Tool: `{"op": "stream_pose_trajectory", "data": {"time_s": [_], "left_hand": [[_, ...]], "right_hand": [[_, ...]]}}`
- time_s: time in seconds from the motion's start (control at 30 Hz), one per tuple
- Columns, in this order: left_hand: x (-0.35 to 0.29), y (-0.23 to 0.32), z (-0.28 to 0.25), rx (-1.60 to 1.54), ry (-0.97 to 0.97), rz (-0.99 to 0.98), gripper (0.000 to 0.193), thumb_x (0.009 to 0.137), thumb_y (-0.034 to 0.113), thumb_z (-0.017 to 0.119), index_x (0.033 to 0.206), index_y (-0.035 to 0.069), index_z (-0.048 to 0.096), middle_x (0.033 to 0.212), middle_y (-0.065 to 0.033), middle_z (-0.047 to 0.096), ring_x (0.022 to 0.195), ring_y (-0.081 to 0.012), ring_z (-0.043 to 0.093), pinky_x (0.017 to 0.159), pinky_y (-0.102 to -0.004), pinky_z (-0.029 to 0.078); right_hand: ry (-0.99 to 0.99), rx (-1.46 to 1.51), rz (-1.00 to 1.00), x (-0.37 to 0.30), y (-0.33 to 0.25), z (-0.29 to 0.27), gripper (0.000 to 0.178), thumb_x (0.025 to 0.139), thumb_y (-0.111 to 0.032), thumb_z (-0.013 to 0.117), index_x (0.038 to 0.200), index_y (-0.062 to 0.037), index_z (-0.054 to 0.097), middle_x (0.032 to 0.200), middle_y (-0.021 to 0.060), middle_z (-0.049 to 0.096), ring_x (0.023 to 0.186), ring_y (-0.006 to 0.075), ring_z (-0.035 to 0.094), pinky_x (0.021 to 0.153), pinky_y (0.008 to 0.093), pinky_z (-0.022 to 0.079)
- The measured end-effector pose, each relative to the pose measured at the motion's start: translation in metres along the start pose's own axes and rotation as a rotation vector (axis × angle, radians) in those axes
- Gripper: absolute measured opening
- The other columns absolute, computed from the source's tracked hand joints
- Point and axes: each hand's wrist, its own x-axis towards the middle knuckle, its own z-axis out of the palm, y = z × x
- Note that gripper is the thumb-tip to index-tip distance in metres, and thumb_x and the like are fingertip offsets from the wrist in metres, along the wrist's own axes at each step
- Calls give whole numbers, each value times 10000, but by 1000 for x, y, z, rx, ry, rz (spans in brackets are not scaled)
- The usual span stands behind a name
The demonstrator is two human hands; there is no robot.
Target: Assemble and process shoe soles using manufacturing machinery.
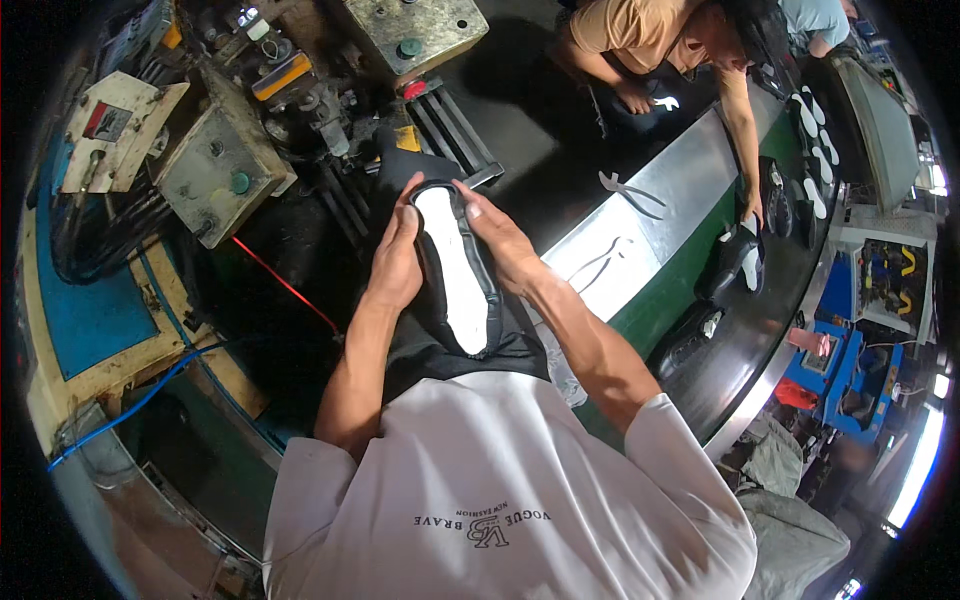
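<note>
A black shoe upper (432,290) lies over my lap with its sole side up, and a long white insole (460,265) fills its underside. My left hand (398,255) is wrapped round the left side of its far end. On the opposite side, my right hand (500,235) grips the same end, thumb along the black rim. The near end of the upper rests against my dark trousers. Beside my right forearm, lasting pliers (632,194) and a second pair of pliers (603,262) lie on a shiny metal strip (680,165).
Ahead and left stand machine housings (225,165) with green knobs. A red cable (285,285) and a blue hose (150,395) run at left. Along the right, a dark conveyor (720,370) carries several black shoes (690,335) and white insoles (810,115). A co-worker's arm (738,130) reaches onto it.
</note>
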Motion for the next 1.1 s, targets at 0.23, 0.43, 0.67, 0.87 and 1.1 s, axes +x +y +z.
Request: {"op": "stream_pose_trajectory", "data": {"time_s": [0.23, 0.43, 0.67, 0.87, 1.1], "left_hand": [[-7, -5, 8, -341, -21, -47, 660, 1175, 456, 476, 1711, 103, 324, 1659, -129, 457, 1518, -250, 447, 1293, -428, 329], [-7, -11, 19, 107, 126, -52, 570, 1160, 322, 499, 1657, 80, 361, 1589, -160, 487, 1436, -276, 491, 1193, -407, 411], [8, -33, 13, 80, 305, -78, 553, 1126, 275, 591, 1612, 55, 443, 1527, -166, 547, 1367, -272, 543, 1147, -413, 452], [18, -10, 5, 90, 475, -88, 561, 1099, 308, 640, 1565, 29, 502, 1511, -191, 590, 1360, -313, 564, 1166, -415, 431], [47, -6, -43, 646, 225, 234, 285, 1050, 103, 664, 1290, -25, 752, 1237, -195, 787, 1141, -285, 741, 1007, -372, 555]], "right_hand": [[-33, 122, 50, -6, 0, 2, 584, 1175, -312, 529, 1694, -74, 403, 1631, 128, 528, 1454, 217, 516, 1223, 351, 407], [124, -484, -98, -3, 9, 10, 611, 1146, -343, 541, 1654, -20, 435, 1509, 281, 622, 1387, 360, 614, 1163, 406, 461], [182, -728, -159, -51, 0, 26, 851, 973, -380, 802, 1664, -54, 426, 1629, 363, 437, 1467, 493, 511, 1203, 483, 451], [-18, -1361, -293, -110, 2, 30, 885, 800, -283, 924, 1595, -361, 543, 1755, 358, 82, 1431, 593, 408, 1176, 627, 460], [-81, -1407, -422, -107, -11, 18, 744, 832, -272, 859, 1535, -338, 624, 1752, 365, 109, 1359, 600, 461, 1136, 616, 489]]}}
